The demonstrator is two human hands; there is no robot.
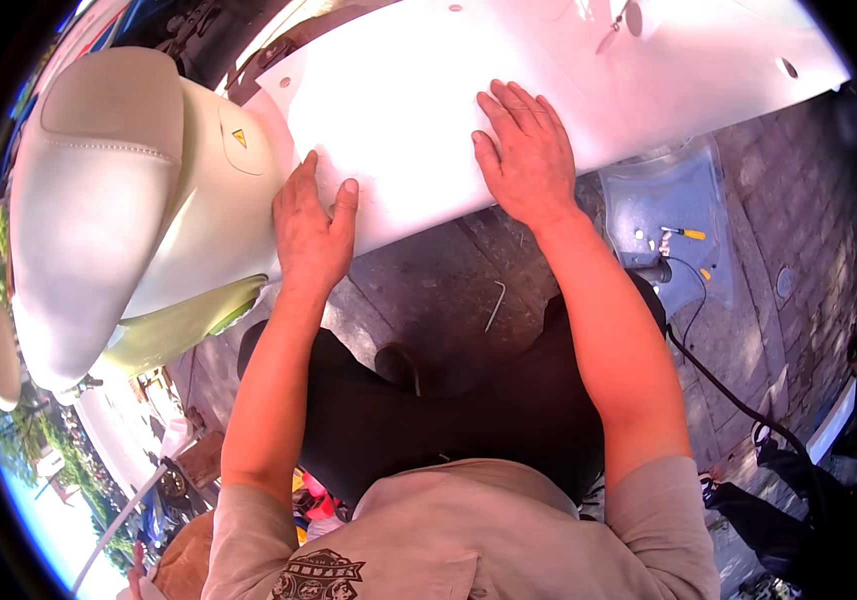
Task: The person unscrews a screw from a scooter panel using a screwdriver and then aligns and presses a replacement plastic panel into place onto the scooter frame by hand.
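White plastic body panel lies across the scooter beside its cream seat; it looks light, stiff yet flexible, and slick, best gripped along its near edge. Left hand presses that edge, right hand lies flat, fingers spread; neither grasps. Below, paving holds a hex key.

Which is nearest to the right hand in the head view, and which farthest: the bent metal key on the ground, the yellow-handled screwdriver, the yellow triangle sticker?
1. Yellow-handled screwdriver, to the right of the right hand, in a clear tray.
2. Bent metal key, below, on the paving.
3. Yellow triangle sticker, far left.
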